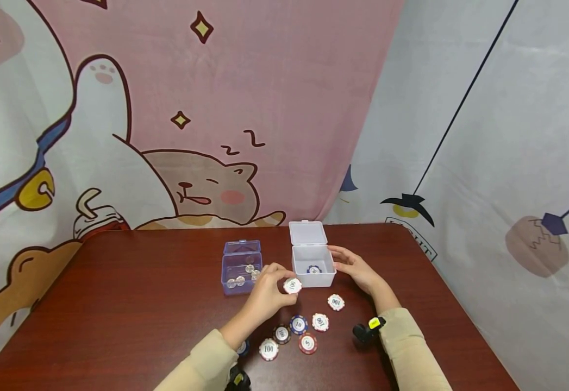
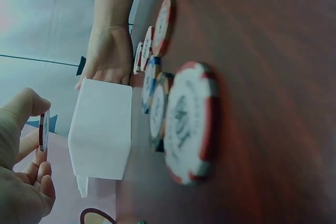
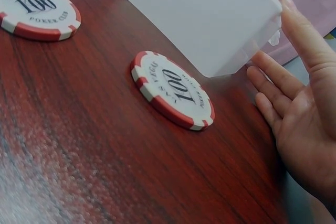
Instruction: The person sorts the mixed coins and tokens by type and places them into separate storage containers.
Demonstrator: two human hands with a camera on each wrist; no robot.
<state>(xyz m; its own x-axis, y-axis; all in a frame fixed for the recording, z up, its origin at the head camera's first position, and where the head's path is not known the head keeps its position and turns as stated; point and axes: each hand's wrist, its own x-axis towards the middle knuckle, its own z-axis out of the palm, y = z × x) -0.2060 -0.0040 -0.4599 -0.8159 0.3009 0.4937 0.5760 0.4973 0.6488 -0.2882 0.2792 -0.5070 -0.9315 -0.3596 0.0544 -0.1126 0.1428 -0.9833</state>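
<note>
My left hand (image 1: 266,293) pinches a white poker chip (image 1: 292,285) marked 100 between thumb and fingers, held up at the front left corner of a white plastic box (image 1: 313,280). In the left wrist view the pinched chip (image 2: 44,130) is seen edge-on, with red on its rim. The box stands with its lid (image 1: 308,233) tipped back, and a blue-and-white chip (image 1: 314,269) lies inside. My right hand (image 1: 357,269) rests its fingers against the box's right side; in the right wrist view the thumb (image 3: 302,30) touches a corner of the box (image 3: 205,14).
A blue translucent box (image 1: 230,271) with several silvery coins (image 1: 240,281) stands to the left, lid raised. On the brown table (image 1: 142,304) nearer me lie several chips: white ones (image 1: 335,302), a red one (image 1: 307,343), a blue one (image 1: 299,325) and a dark one (image 1: 281,334).
</note>
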